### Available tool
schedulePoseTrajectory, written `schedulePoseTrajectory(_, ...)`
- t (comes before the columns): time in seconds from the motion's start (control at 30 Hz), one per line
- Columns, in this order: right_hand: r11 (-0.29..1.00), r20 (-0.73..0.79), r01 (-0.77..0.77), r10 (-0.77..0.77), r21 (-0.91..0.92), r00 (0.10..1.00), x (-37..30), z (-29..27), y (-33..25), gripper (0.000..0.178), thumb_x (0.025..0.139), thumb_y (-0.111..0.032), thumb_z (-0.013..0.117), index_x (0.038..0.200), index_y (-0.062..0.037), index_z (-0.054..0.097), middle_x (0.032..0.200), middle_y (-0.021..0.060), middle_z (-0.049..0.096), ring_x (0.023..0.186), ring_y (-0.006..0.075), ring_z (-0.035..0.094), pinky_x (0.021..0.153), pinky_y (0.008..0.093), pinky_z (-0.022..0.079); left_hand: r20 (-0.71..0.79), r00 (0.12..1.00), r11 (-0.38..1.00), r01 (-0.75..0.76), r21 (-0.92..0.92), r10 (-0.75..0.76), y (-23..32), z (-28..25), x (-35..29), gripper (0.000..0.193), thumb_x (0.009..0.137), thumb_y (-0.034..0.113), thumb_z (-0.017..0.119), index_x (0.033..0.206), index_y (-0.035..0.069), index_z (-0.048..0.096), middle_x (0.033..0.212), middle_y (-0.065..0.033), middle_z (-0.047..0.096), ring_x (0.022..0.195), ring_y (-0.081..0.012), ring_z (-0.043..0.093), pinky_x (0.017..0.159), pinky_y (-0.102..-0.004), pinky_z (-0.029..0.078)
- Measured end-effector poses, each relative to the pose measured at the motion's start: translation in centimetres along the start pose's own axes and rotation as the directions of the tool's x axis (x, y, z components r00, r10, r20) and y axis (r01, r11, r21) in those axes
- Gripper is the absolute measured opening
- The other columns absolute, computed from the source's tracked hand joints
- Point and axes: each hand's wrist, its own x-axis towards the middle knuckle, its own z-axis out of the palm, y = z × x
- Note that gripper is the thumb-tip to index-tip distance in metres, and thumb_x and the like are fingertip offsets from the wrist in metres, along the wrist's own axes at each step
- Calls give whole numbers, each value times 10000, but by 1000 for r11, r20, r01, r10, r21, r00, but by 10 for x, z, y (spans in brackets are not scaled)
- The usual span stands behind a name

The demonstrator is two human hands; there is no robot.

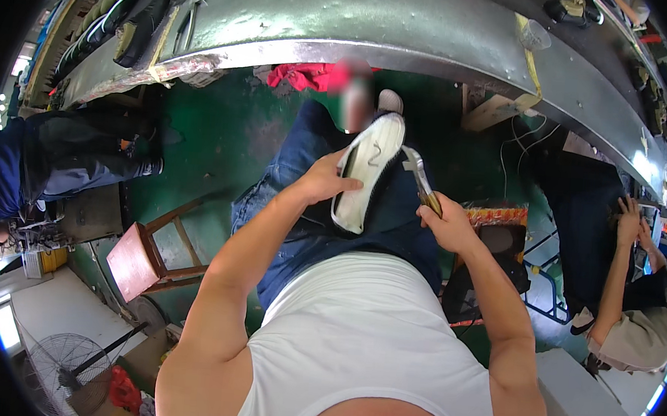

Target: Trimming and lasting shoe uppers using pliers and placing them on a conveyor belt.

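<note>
My left hand (323,179) grips a shoe (374,158) by its side, thumb laid across the pale bottom. Sole side up, the shoe stands slantwise over my lap, with a dark mark on its white underside and a dark rim along the edge. To its right, my right hand (448,222) is closed round the handles of lasting pliers (419,171). Their metal head has a short side stub and points up toward the toe end, a little apart from the shoe. The handle ends are hidden in my palm.
A long metal workbench (300,20) curves across the front, with dark shoes (141,28) at its left. A wooden stool (140,260) stands left, near a wire fan (67,367). Co-workers sit at both sides. Red cloth (304,76) lies under the bench.
</note>
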Motion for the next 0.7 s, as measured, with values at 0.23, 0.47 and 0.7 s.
schedulePoseTrajectory(0.23,933,282,173,-82,-316,956,12,6,-49,238,920,-198,594,1029,12,567,791,172,624,737,327,617,696,394,490,-306,952,982,86,166,-31,12,17,-34,265,954,235,583,1095,45,704,827,-186,704,758,-270,697,710,-380,533)
schedulePoseTrajectory(0.47,808,448,-172,475,-564,757,54,-9,-111,254,950,-254,580,999,-8,623,781,87,664,699,189,644,640,362,515,-284,922,863,-96,495,265,26,35,-45,278,965,247,550,1060,40,710,816,-245,667,765,-384,679,692,-452,537)
schedulePoseTrajectory(0.7,676,443,223,170,-702,880,66,10,-101,296,944,-254,578,952,41,611,866,248,658,874,443,634,784,482,496,-189,972,767,-15,-641,-139,-30,32,-3,418,1036,348,470,1325,62,569,1260,-96,623,1160,-221,576,1033,-359,421)
